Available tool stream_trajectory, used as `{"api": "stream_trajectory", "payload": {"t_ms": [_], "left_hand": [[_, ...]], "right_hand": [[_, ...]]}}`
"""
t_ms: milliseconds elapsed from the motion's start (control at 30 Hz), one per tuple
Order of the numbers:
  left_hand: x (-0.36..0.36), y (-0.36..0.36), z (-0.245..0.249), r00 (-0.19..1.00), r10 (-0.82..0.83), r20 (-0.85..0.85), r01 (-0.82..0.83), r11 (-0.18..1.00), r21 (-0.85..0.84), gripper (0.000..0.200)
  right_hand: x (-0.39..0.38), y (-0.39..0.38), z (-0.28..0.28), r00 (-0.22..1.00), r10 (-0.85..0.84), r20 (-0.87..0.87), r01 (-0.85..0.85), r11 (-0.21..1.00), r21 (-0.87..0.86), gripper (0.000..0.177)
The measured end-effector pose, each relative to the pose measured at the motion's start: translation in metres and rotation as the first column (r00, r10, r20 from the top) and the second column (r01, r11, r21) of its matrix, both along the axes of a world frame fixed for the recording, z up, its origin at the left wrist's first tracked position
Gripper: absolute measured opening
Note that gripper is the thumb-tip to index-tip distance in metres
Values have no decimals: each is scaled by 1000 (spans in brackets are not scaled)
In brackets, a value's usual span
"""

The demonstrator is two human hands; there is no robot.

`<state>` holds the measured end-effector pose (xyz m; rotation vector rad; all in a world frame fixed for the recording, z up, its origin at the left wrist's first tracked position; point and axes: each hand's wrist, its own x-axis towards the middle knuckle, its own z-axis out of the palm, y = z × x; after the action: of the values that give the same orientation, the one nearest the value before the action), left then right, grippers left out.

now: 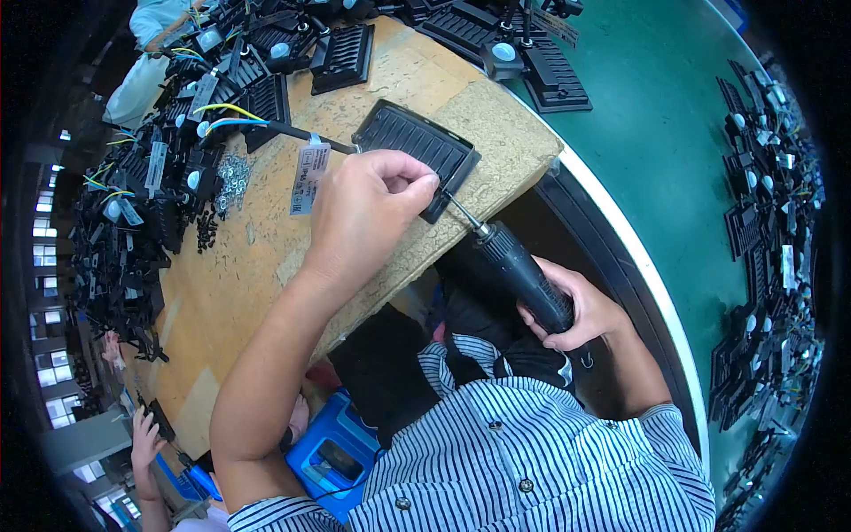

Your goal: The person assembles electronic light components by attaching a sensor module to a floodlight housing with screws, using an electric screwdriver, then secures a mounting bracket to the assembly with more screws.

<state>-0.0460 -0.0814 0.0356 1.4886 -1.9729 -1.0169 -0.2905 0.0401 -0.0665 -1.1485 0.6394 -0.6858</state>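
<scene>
A black ribbed lamp housing (pixel 412 142) lies near the corner of the wooden table (pixel 257 257). A black cable with yellow and blue wires (pixel 235 120) and a printed label (pixel 308 177) run off its left side. Over the housing's lower edge is my left hand (pixel 368 199), thumb and forefinger pinched near the screwdriver tip; what they hold is too small to make out. My right hand (pixel 576 306) is wrapped round a black power screwdriver (pixel 523 270), whose bit points up-left and reaches the housing's edge.
Black lamp housings with wires (pixel 155 177) are heaped at the left and along the top. Small screws (pixel 233 177) lie beside them. A green surface (pixel 647 133) with more housings curves along the right. Below the table is a blue stool (pixel 332 443). Other people's hands (pixel 144 439) show at lower left.
</scene>
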Motion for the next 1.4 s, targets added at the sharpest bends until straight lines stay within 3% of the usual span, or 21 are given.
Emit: {"api": "stream_trajectory", "payload": {"t_ms": [133,333,433,533,667,867,1133,1400], "left_hand": [[1,-1,-1,1000,-3,-31,4,999,34,9],[-2,0,0,999,-33,-14,33,999,10,11],[-4,1,1,999,-30,-10,30,999,13,11],[-5,-1,2,999,-36,-20,36,999,26,11],[-2,-3,2,996,-82,-22,83,995,52,10],[10,-4,4,960,-279,38,281,952,-124,13],[3,4,12,951,-247,184,282,938,-202,24],[6,1,3,936,-265,232,346,818,-459,29]], "right_hand": [[-4,0,5,998,-13,-69,14,1000,9,101],[-8,1,5,999,-10,-35,9,1000,-7,101],[-8,1,3,994,20,104,-23,999,35,99],[-9,2,5,968,20,252,-75,975,210,98],[-10,-1,4,982,23,189,-52,987,150,98],[-16,0,15,994,6,106,-21,989,143,97],[-20,2,15,1000,6,18,-7,999,54,98],[-21,4,40,948,-40,-316,8,995,-103,97]]}}
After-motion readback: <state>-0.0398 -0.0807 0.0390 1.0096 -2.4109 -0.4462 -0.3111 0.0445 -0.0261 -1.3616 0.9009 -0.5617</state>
